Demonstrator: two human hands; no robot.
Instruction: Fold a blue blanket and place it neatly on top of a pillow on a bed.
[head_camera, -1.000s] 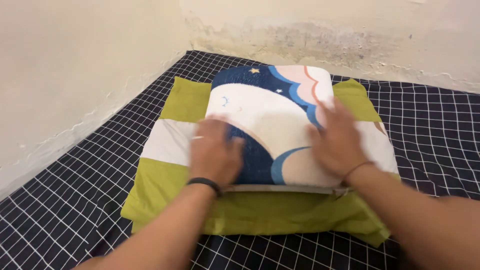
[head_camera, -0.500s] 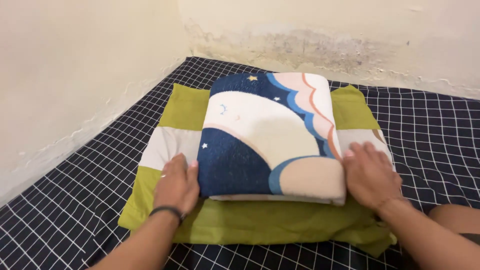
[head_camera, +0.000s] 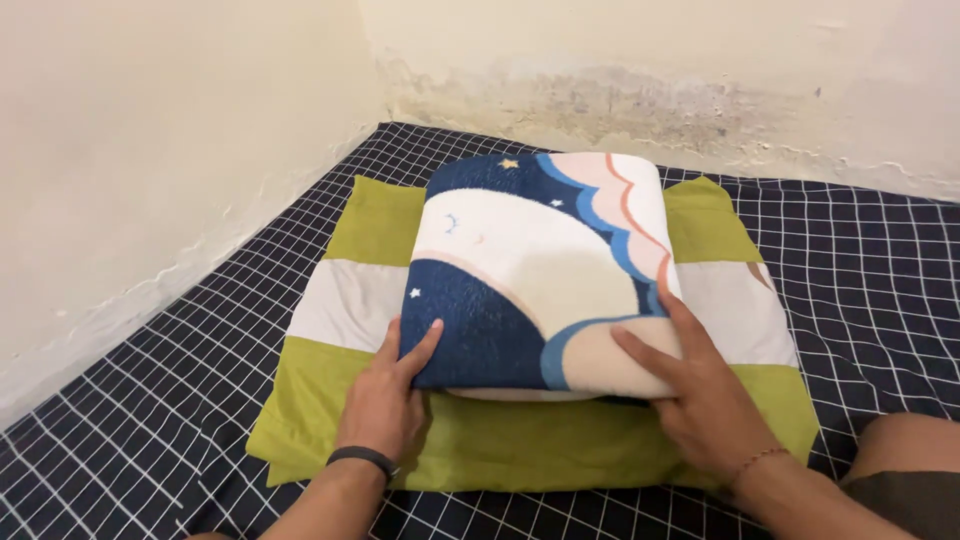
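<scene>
Setting: corner of cream, stained walls (head_camera: 180, 130); dark checked sheet (head_camera: 880, 250) covered the bed.
Blanket: folded fleece blanket (head_camera: 530, 270), navy, white and pink print, lay on top of the pillow, roughly centred.
Pillow: green-and-white pillow (head_camera: 350, 300) sat flat on the sheet.
Left hand: left hand (head_camera: 385, 395) gripped the blanket's near left corner, thumb on top, fingers hidden underneath.
Right hand: right hand (head_camera: 700, 395) clasped the near right corner, thumb and index finger spread over the top.
Wrists: black band (head_camera: 362, 460) on the left wrist, thin bracelet (head_camera: 760, 458) on the right.

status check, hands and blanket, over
Left hand and right hand grip the near corners of the folded blanket. Blanket lies on green pillow. Nothing in the way.
</scene>
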